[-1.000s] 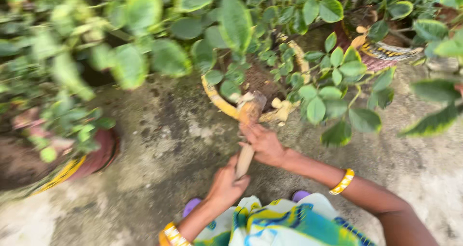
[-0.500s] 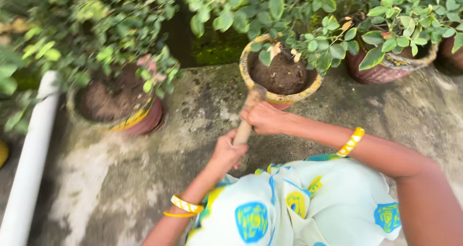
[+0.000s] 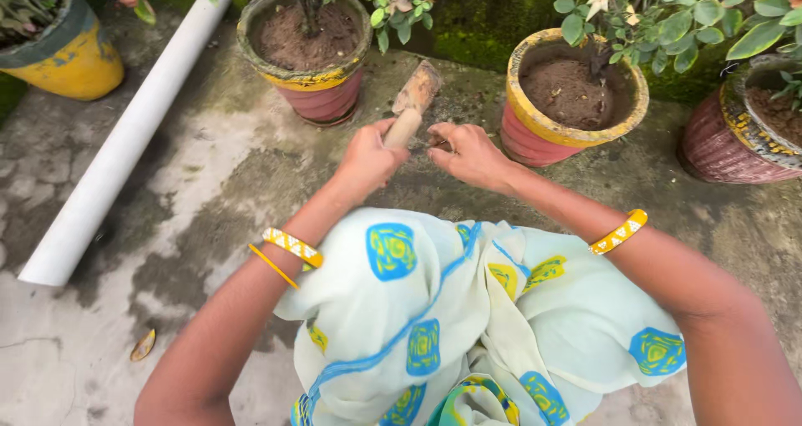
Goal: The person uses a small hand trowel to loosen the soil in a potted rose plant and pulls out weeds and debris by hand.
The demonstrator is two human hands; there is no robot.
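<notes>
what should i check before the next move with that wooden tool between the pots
1. Grip on the wooden tool: left hand is wrapped round the lower handle. Ok.
2. Right hand: open beside the handle, fingers spread on the ground, not gripping. Not ok if two hands are wanted.
3. Tool tip: points up and away between the two pots, touching neither. Ok.
4. Yellow-rimmed pot on the right: upright, soil inside. Ok.
5. Red pot with yellow rim on the left: upright, plant standing. Ok.
6. Working end of the tool: soiled, shape unclear. Cannot tell.
</notes>
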